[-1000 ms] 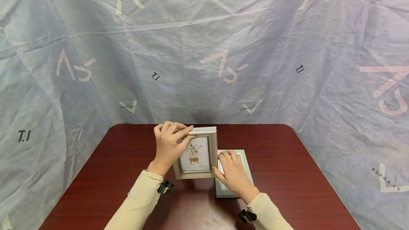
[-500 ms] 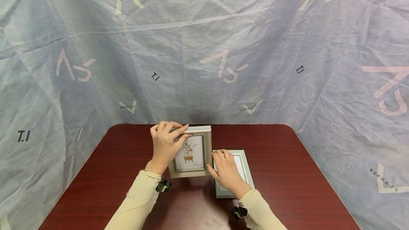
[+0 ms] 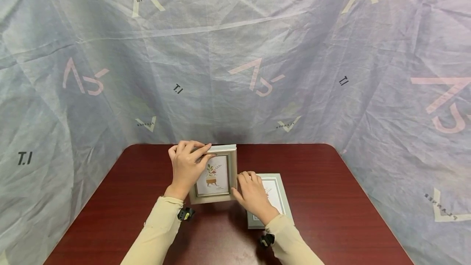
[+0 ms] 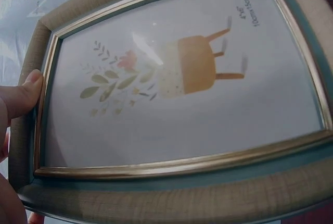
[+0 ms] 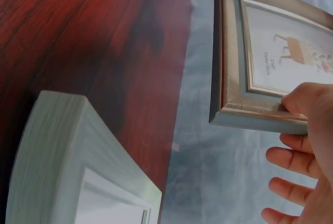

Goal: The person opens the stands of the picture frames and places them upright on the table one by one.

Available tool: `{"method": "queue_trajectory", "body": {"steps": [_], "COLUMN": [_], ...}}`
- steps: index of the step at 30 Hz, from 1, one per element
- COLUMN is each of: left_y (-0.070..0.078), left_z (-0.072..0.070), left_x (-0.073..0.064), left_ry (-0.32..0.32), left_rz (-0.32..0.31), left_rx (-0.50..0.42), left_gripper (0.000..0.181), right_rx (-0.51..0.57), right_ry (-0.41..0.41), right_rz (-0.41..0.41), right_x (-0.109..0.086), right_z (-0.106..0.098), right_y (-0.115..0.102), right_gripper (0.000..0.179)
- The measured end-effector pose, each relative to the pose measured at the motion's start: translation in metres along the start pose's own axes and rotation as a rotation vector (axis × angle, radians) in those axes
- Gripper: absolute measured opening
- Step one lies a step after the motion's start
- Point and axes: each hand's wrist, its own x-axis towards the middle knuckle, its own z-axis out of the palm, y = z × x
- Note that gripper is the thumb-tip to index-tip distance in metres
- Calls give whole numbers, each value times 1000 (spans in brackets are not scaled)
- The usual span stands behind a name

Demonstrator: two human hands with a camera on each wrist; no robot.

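Observation:
Upright above the table, its front toward me, is a beige picture frame with a gold inner edge and a print of a potted plant on legs. My left hand grips its upper left corner; in the left wrist view the thumb lies on the front border. At the frame's right side, my right hand holds the border, thumb in front. The right wrist view shows the other fingers spread by the edge, their contact partly hidden. A pale green picture frame lies flat beneath my right hand, which covers part of it.
Both frames are over a dark red wooden table with rounded far corners. Wrinkled grey cloth with printed letters hangs behind the table and along both sides. A black wrist device is on my left sleeve.
Both hands have shifted left together with the beige picture frame. More of the pale green frame on the table now shows beside my right hand; that frame has stayed put.

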Motion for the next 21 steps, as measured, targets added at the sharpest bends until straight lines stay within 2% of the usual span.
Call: {"method": "queue_trajectory", "body": {"steps": [8,21], "left_y": [-11,-24], "left_z": [3,3], "left_x": [-7,-12], "left_ry": [-3,-5], "left_rz": [-21,-66], "left_rx": [29,52], "left_gripper": [36,37], "right_rx": [-5,-25], "right_ry": [-39,-57], "right_rz": [7,8], "right_x": [6,17], "right_z": [11,27], "right_y": [-3,-13], "right_gripper": [36,35]}}
